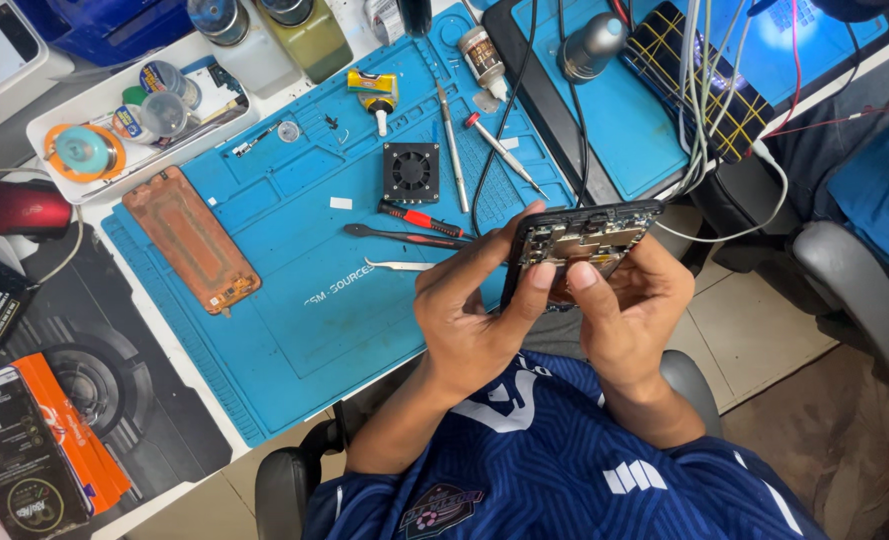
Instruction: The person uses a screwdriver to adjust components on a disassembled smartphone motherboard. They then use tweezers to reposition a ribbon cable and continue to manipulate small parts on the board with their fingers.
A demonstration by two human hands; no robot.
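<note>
Quick count: two hands, left hand and right hand, on one opened phone. One blue mat, one small fan, one orange back panel left, one tweezers, one red-handled screwdriver, one glue tube far.

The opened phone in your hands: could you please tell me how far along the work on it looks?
Done: the phone is open, its inner boards bare, and a copper-coloured panel lies apart on the blue mat. In hand: the left hand and right hand grip the phone, both thumbs pressing its lower edge. Left: the panel is not back on; the tweezers and red-handled screwdriver lie unused.
</note>
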